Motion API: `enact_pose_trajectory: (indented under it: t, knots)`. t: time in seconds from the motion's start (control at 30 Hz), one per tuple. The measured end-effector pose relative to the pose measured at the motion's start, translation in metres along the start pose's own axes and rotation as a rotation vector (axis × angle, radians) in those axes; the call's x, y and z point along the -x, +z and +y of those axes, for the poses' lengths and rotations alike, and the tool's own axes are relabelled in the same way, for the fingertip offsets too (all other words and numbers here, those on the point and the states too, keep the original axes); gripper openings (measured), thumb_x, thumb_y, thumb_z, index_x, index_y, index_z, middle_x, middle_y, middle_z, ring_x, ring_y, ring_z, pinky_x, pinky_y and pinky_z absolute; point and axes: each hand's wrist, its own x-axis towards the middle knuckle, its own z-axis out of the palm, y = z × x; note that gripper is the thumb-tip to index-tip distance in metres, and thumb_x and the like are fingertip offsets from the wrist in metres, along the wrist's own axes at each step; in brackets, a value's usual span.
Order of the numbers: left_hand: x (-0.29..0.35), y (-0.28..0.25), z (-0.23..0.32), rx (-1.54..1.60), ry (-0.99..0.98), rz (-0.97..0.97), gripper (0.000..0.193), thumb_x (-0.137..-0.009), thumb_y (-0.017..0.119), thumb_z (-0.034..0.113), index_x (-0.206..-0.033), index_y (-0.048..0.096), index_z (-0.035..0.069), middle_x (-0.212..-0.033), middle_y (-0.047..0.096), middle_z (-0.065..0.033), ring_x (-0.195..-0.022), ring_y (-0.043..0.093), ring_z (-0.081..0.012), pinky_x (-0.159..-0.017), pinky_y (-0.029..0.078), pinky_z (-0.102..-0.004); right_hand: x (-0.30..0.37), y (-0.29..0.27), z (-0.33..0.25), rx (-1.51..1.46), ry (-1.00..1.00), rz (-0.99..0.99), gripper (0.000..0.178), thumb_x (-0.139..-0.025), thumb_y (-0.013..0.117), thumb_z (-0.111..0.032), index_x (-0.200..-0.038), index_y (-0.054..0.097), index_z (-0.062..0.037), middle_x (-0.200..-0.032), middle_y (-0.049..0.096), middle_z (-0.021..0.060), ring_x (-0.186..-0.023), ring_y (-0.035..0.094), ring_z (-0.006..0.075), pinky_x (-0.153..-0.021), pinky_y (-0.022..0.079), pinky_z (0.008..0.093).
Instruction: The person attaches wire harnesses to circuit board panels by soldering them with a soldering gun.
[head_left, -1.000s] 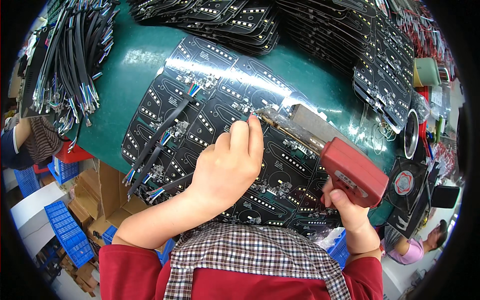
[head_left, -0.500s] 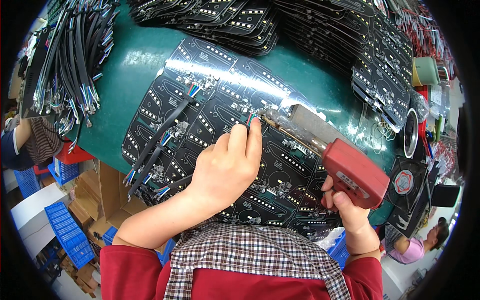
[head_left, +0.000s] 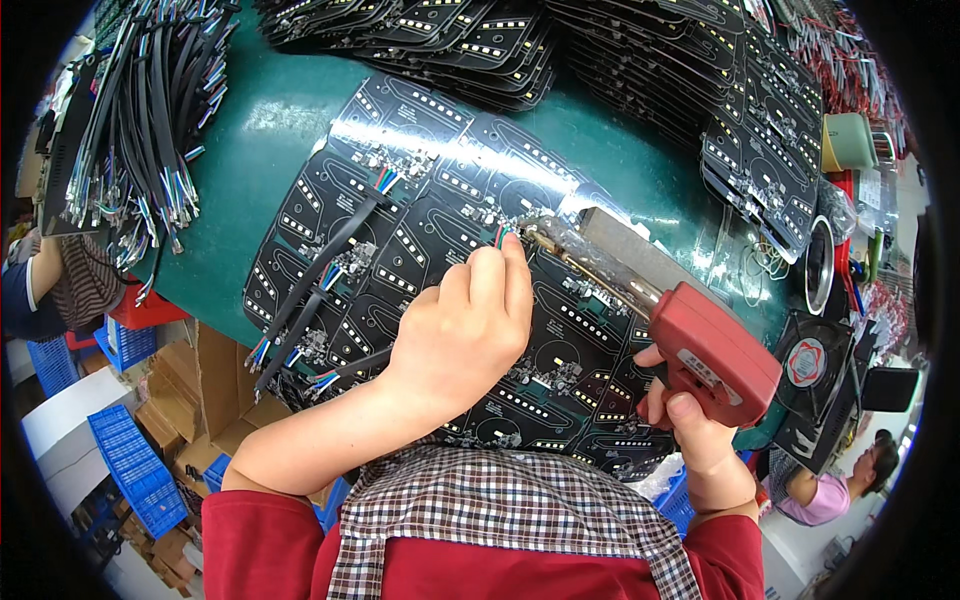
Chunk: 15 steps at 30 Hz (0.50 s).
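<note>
My left hand [head_left: 465,325] is closed, its fingertips pressed on the thin coloured wires [head_left: 502,236] of a cable against a black circuit board panel [head_left: 430,240]. The rest of that cable is hidden under the hand. In my right hand [head_left: 692,415] is the handle of a red soldering gun [head_left: 718,355], whose long tip slants up and left to the board beside those wires. A grey block [head_left: 635,250] lies just behind the gun's barrel. Black cables [head_left: 335,245] with coloured wire ends lie across the panel's left part.
Stacks of similar black boards [head_left: 650,75] stand at the back and right. A bundle of black cables [head_left: 150,120] lies at the far left of the green table [head_left: 265,120]. To the right are a green cup [head_left: 850,142] and a small fan [head_left: 806,362]. Another person [head_left: 835,490] is at lower right.
My left hand has shifted slightly right, its fingertips still at the wires. The soldering gun has moved a little right and down, and a finger of my right hand has straightened somewhat.
</note>
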Motion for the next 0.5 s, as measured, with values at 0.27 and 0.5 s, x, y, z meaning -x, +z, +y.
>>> enact_pose_trajectory:
  t: [0.27,0.5]
  knots:
    - [0.002,0.002,-0.003,0.332,-0.099,0.017,0.041,-0.069,0.058,0.002,-0.110,0.058,0.000,-0.072,0.043,-0.0050,-0.056,0.050,-0.0158,-0.045,0.043,-0.0265,0.008,-0.008,0.015,0.027,0.037,0.053,0.048,-0.080,0.069,-0.013,-0.122,0.049,-0.0041,-0.102,0.059,0.0047,-0.082,0.055,0.0111,-0.073,0.046,0.0259]
    - [0.003,0.002,-0.003,0.491,-0.150,0.011,0.030,-0.078,0.057,0.002,-0.108,0.058,-0.003,-0.074,0.044,-0.0073,-0.056,0.052,-0.0187,-0.047,0.043,-0.0292,0.008,-0.011,0.023,0.158,0.076,0.090,0.053,-0.076,0.070,-0.009,-0.124,0.049,-0.0028,-0.103,0.060,0.0072,-0.085,0.058,0.0125,-0.073,0.048,0.0265]
